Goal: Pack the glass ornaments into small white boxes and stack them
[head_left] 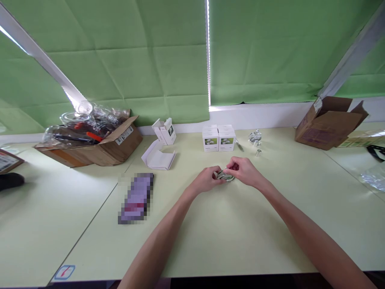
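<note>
A small, roundish, shiny green-silver item (226, 176) sits between my two hands just above the table, too small to name. My left hand (207, 179) curls around its left side, thumb below and fingers above. At its upper right edge, my right hand (240, 170) closes in a pinch; whatever lies between those fingertips is mostly hidden. Behind my hands stand white boxes (218, 136) with a picture on their fronts. To their right lie a thin pointed item (239, 145), a shiny clear-silver bundle (255, 136) and small silver cylinders (258, 152).
An opened white carton (159, 156) and an upright white box (165, 131) are left of centre. A blurred purple item (136, 198) lies nearer. Cardboard boxes stand at left (117, 146), full of plastic-wrapped things, and right (327, 124). Green blinds (135, 60) hang behind the table.
</note>
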Available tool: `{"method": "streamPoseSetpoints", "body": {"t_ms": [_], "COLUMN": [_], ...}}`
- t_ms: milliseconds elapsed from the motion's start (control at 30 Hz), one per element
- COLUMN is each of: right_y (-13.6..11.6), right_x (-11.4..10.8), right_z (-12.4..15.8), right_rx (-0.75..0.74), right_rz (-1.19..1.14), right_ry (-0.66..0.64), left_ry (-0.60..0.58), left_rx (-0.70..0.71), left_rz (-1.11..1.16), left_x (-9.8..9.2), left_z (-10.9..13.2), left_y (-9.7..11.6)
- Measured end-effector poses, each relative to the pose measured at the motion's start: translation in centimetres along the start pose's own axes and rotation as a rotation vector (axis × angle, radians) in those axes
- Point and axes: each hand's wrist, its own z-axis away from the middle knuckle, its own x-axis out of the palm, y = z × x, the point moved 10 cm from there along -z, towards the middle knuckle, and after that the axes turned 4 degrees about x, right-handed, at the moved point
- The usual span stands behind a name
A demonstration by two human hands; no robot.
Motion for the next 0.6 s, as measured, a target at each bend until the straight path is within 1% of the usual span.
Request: {"method": "streamPoseSetpoints", "body": {"t_ms": [133, 300, 367, 467, 600], "right_y": [-0.8, -1.5, -1.4, -0.9, -0.2], "right_x": [-0.1, 0.2, 0.2, 0.0, -0.1], "right_z": [0.1, -0.2, -0.5, -0.6, -0.5], "right_rx": [-0.011, -0.049, -0.044, -0.009, 0.027], "right_rz": [0.088, 0.212, 0.203, 0.127, 0.061], "right_ry": [0.011, -0.020, -0.033, -0.054, -0.038], "left_ry": [-0.002, 0.002, 0.005, 0.002, -0.001], "left_rx": [-0.011, -0.015, -0.028, -0.039, -0.026], "left_rz": [-0.007, -0.006, 0.002, 0.007, 0.014], "left_x": [0.0, 0.0, -0.1, -0.1, -0.1], "left_z": [0.0, 0.0, 0.0, 0.1, 0.1], "left_y": [-0.1, -0.1, -0.2, -0.1, 0.1]}}
